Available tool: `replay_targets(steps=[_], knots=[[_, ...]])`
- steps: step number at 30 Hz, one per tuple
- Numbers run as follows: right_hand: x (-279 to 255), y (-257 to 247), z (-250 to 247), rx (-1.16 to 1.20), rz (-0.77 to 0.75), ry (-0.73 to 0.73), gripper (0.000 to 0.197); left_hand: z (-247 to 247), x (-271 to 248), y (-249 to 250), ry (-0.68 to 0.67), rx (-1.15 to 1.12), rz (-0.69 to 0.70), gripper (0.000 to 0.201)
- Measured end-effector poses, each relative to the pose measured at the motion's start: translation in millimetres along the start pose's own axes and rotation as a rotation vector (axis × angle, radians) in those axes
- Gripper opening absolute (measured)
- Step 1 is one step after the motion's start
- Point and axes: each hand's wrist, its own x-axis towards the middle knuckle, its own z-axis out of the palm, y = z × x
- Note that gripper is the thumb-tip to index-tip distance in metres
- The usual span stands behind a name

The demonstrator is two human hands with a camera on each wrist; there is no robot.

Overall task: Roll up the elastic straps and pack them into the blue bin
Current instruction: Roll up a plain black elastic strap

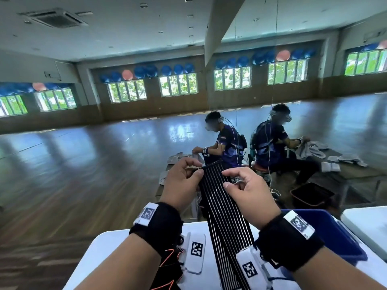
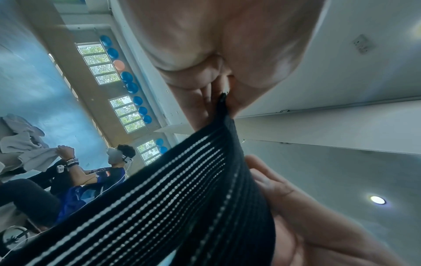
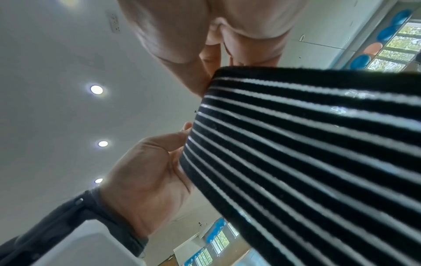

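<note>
A black elastic strap (image 1: 222, 208) with thin white stripes rises taut from the white table (image 1: 100, 258) to my raised hands. My left hand (image 1: 199, 168) pinches the strap's top left corner between thumb and fingers; the left wrist view shows this pinch on the strap (image 2: 170, 198) end. My right hand (image 1: 227, 178) curls its thumb and forefinger on the strap's right edge just below the top. In the right wrist view the strap (image 3: 318, 144) fills the right side, with my fingers (image 3: 205, 75) at its corner. The blue bin (image 1: 335, 233) stands on the table under my right wrist.
A black and orange item (image 1: 167, 260) lies on the table by my left forearm. A second white table (image 1: 366, 222) stands to the right. Beyond the table, a seated person (image 1: 226, 143) handles towels in front of a mirror. A dark bin (image 1: 312, 194) sits on the floor.
</note>
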Motion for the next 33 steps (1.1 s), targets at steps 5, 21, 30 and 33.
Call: replay_targets(steps=[5, 21, 30, 33], knots=[[-1.0, -1.8, -0.1, -0.057, -0.042, 0.035, 0.022, 2.6, 1.7, 2.4, 0.004, -0.002, 0.03, 0.022], [-4.0, -5.9, 11.1, 0.131, -0.114, 0.117, 0.021, 13.8, -20.5, -7.7, 0.032, -0.022, 0.221, 0.012], [-16.6, 8.2, 17.7, 0.158, -0.053, 0.057, 0.025, 24.4, -22.5, -24.2, 0.076, 0.136, 0.267, 0.026], [-52.1, 41.1, 27.3, 0.061, 0.078, -0.124, 0.029, 27.1, -15.2, -30.6, 0.115, 0.124, 0.234, 0.024]])
